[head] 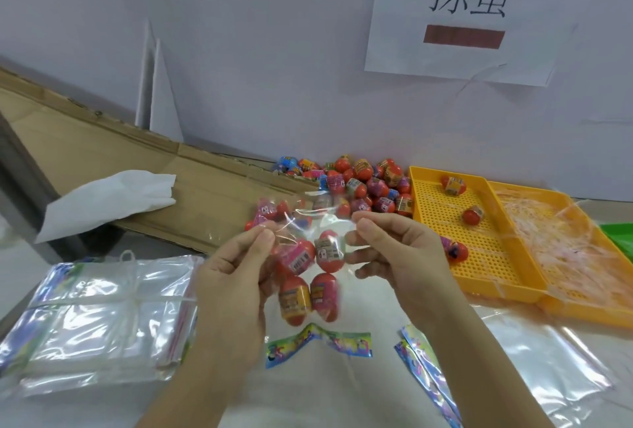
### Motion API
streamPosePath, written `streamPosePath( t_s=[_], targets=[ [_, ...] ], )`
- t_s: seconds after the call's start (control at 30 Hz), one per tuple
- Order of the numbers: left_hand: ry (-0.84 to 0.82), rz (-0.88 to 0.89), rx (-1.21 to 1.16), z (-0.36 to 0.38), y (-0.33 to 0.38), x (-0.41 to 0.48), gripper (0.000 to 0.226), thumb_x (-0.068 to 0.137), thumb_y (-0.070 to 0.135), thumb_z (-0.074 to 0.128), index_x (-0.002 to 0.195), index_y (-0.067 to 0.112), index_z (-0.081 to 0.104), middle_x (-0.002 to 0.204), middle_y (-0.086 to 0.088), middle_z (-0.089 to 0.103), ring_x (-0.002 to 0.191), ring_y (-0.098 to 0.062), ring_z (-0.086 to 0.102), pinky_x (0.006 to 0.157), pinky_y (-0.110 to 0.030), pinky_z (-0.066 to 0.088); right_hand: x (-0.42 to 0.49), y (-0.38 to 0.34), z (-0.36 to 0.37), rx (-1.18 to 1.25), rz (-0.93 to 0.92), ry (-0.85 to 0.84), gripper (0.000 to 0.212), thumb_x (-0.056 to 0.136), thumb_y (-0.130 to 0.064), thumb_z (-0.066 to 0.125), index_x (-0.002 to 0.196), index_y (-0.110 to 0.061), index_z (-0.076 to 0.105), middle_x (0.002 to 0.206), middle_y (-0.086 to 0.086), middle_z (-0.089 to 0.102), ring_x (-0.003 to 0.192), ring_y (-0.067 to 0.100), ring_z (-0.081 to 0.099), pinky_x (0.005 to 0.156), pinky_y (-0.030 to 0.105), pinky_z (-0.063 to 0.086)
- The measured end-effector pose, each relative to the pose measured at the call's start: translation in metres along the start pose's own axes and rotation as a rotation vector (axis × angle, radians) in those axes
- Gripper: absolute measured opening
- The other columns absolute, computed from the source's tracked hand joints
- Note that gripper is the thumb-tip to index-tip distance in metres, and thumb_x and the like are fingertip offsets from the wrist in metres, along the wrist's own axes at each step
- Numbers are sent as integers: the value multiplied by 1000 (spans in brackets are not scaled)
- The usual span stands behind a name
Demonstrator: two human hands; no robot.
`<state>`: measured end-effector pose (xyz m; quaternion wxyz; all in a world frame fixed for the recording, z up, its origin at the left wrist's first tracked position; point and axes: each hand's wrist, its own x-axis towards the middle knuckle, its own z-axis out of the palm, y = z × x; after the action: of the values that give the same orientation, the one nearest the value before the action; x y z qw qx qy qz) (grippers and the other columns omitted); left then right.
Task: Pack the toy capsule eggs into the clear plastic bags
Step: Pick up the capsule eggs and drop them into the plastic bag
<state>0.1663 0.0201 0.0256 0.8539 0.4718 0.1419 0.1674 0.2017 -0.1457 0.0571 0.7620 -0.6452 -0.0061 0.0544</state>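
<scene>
both busy: left hand and right hand pinch the mouth of the clear plastic bag above the middle of the worktop, so its four red capsule eggs sag low, likely readying it for sealing

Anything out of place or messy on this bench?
Nothing looks damaged. Three loose eggs lie scattered in the yellow tray, apart from the main pile by the wall. The neighbouring tray holds a tangle of clear strips, some trailing over its rim. The bag pinched by the left hand and right hand looks fine.
</scene>
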Motion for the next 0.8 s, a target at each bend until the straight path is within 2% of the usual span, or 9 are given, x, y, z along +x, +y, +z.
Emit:
streamPosePath(
  t_s=[0.13,0.2,0.27,0.3,0.37,0.43,0.5,0.63,0.8],
  targets=[
    [47,80,24,-5,6,6,16,72,17,67,74,25,81,79,-2,77,69,-10,72,57,-19,56,8,-1,-5,-3,26,13,47,62,-42,72,103,-21,66,93,2,74,82,21,72,57,33,58],
    [17,98,53,-4,6,5,17,71,20,67,78,26,81,84,-3,77,74,-13,73,60,-21,57,8,-1,-4,-94,119,-83,73,51,-57,74,117,-28,59,107,-3,70,89,18,71,63,35,59],
    [-24,100,82,-3,4,3,17,73,20,66,78,26,81,83,-3,77,72,-13,72,60,-22,57,5,3,1,-213,217,-191,88,48,-65,72,127,-29,54,110,-4,69,90,17,71,66,34,59],
    [-52,100,100,-2,3,1,17,73,21,65,79,25,80,82,-4,77,70,-14,72,59,-24,58,4,5,4,-243,245,-232,88,50,-67,70,127,-28,55,109,-3,70,89,17,71,67,33,59],
    [-104,105,136,-1,2,-2,16,74,23,66,82,23,80,84,-6,76,73,-18,72,62,-29,60,2,8,9,-226,212,-286,69,58,-62,69,115,-25,65,98,-1,74,80,15,71,62,27,57],
    [-117,114,139,-1,2,-3,17,74,23,66,85,20,79,87,-8,76,78,-22,72,67,-32,61,1,7,9,-144,132,-282,45,63,-49,72,98,-22,73,85,0,74,70,13,69,55,23,54],
    [-113,103,108,-2,3,-1,18,74,22,67,87,19,79,92,-9,76,83,-24,74,68,-33,61,1,4,6,-66,80,-250,34,62,-40,75,89,-20,75,82,4,73,68,14,67,51,24,53],
    [-181,43,157,-4,7,2,26,65,23,82,91,22,79,94,-8,77,81,-19,74,65,-32,61,1,0,1,-28,31,-235,18,64,-29,74,78,-18,73,80,9,71,67,18,66,43,25,51],
    [-153,8,95,-5,7,5,17,69,14,66,74,21,80,81,-4,77,67,-13,72,55,-23,57,1,-2,-2,-36,-7,-231,17,66,-22,72,80,-14,72,79,8,71,67,18,67,48,28,55]
  ],
)
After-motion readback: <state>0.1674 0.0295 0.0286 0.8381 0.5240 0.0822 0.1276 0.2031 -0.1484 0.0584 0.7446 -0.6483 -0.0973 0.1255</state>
